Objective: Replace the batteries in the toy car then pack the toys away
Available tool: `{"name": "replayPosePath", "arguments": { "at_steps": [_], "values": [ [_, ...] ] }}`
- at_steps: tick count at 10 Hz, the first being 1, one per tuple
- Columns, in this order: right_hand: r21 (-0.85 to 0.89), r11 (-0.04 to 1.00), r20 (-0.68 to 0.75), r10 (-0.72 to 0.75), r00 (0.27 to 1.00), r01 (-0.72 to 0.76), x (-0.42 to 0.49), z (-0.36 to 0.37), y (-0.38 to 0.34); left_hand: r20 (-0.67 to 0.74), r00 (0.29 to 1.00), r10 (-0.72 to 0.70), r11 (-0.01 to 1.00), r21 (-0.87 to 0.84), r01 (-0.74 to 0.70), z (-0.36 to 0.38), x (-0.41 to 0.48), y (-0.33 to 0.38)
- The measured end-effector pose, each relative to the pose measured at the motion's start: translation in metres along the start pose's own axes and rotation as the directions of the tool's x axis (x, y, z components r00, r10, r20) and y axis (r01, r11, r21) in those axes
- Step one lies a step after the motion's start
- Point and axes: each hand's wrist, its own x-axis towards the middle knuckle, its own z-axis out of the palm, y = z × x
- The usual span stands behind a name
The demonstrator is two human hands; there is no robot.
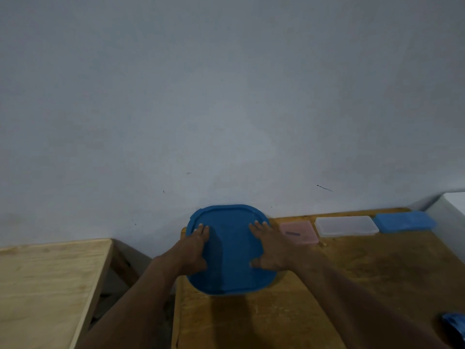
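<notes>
Head view: left hand (195,250) and right hand (273,248) press flat, fingers (259,226) straight and thumbs splayed, on the blue container lid (231,260) at the tabletop's (377,273) far-left corner. Packing looks unfinished, since the blue toy car (454,323) lies well apart at lower right, its batteries unseen. The wall (226,96) stands close behind and the tabletop edge drops just left, so free room lies nearer the person and rightward, short of the small boxes (346,225).
</notes>
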Motion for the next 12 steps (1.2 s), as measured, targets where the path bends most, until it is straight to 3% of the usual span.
{"name": "replayPosePath", "arguments": {
  "at_steps": [1,3,6,9,12],
  "values": [
    [-0.065,0.998,0.058,0.005,0.998,-0.001,0.003,0.001,0.001,0.077,0.997,-0.029,0.998,0.063,0.024,-0.001,0.003,0.001],
    [-0.17,0.985,0.152,0.014,0.988,0.012,0.016,-0.002,-0.001,0.008,0.998,-0.07,0.953,0.295,0.065,0.002,0.012,0.009],
    [-0.145,0.989,0.154,0.007,0.988,0.016,0.02,0.004,0.003,0.045,0.991,-0.126,0.931,0.349,0.102,0.001,0.019,0.022],
    [-0.139,0.99,0.083,0.048,0.995,-0.036,0.012,0.004,-0.01,-0.01,0.985,-0.174,0.964,0.201,0.172,0.008,0.006,0.023],
    [-0.087,0.987,-0.129,0.121,0.984,-0.132,-0.016,0.013,-0.022,-0.264,0.94,-0.218,0.974,-0.002,0.225,0.026,-0.022,0.027]
  ]
}}
